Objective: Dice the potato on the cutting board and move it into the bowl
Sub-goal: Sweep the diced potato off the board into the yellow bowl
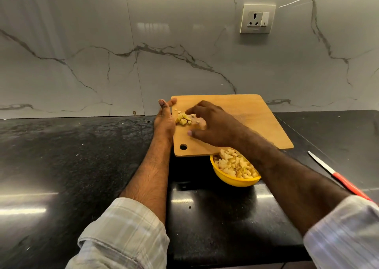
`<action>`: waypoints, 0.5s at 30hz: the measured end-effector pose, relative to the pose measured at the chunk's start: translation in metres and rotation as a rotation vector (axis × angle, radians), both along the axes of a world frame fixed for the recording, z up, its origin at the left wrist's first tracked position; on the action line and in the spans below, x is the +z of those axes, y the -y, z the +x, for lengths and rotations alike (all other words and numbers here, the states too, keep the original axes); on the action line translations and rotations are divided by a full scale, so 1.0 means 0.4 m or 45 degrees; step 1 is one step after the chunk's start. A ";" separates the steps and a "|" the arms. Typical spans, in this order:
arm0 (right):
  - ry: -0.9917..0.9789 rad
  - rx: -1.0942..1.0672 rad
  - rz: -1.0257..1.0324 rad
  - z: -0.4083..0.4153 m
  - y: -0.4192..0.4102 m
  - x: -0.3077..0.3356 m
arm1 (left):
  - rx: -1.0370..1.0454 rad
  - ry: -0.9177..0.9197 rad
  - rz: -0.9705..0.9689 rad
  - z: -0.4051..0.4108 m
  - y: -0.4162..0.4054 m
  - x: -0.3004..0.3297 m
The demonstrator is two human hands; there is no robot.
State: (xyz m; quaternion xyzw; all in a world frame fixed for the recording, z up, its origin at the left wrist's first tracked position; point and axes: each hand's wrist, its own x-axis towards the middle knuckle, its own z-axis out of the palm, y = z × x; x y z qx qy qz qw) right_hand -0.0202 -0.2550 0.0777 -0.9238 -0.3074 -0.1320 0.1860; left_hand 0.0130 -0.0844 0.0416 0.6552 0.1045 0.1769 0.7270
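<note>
I see the wooden cutting board (242,121) lying flat on the black counter (71,156); a small heap of diced potato (183,119) sits at its 9 o'clock edge. The left hand (165,119) stands on edge against that side, fingers straight, palm to the dice; the right hand (209,123) hovers over the heap, fingers spread and bent, whether it touches the dice I cannot tell. A yellow bowl (231,179) of potato cubes (235,164) sits at the board's 6 o'clock, its rim tucked under the board edge. A red-handled knife (338,177) lies at 4 o'clock, apart; a wall socket (257,18) is at 12.
</note>
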 end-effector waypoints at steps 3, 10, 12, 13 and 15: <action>0.002 0.046 -0.040 0.051 -0.050 0.011 | -0.064 -0.032 -0.042 0.003 -0.004 0.007; 0.080 0.038 -0.077 0.081 -0.052 0.013 | -0.131 0.018 -0.184 0.027 -0.014 -0.019; 0.071 0.017 -0.043 0.080 -0.040 0.013 | -0.136 0.015 -0.176 0.032 -0.013 -0.025; 0.070 0.016 -0.018 0.079 -0.038 0.013 | -0.141 0.012 -0.171 0.035 -0.015 -0.027; 0.080 0.019 0.011 0.075 -0.039 0.009 | -0.156 0.013 -0.166 0.044 -0.017 -0.033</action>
